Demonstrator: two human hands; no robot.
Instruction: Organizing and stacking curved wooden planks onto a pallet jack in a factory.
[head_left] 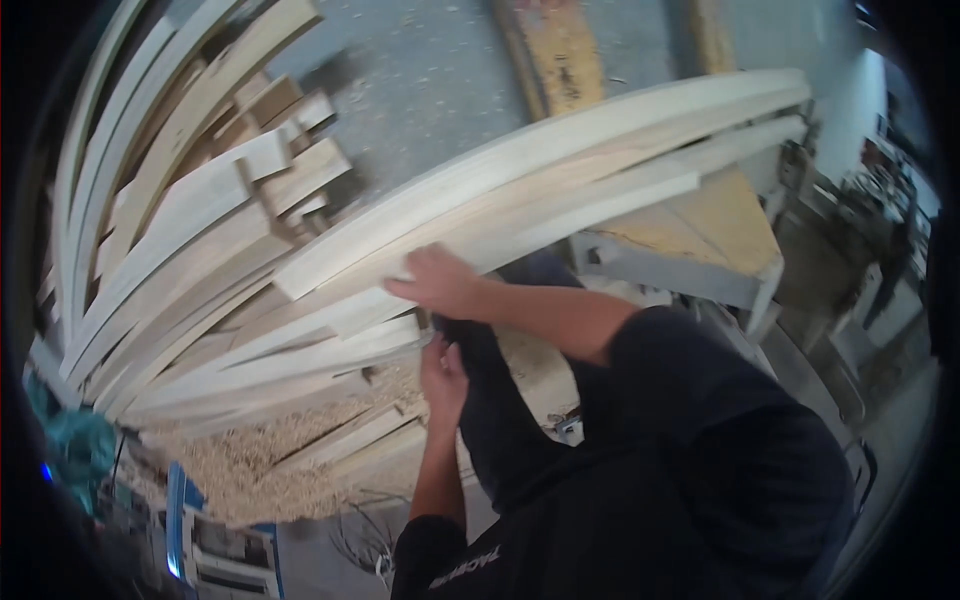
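Long pale wooden boards [540, 165] lie in a slanting stack in front of me, running from lower left to upper right. My right hand [440, 283] rests over the near boards with its fingers stretched out, slightly smeared by motion. Below it, my left hand [443, 383] is closed at the right end of a shorter wooden board [370, 340]; its fingertips are partly hidden, so the exact grip is hard to see. Both forearms are bare below dark sleeves.
More boards and offcuts [265, 160] pile up at the left. Wood shavings [240, 470] cover the area below the boards. A yellow-topped support [710, 225] stands under the boards' right part, and a yellow beam [562, 60] lies beyond. A teal bag-like thing [75, 445] is far left.
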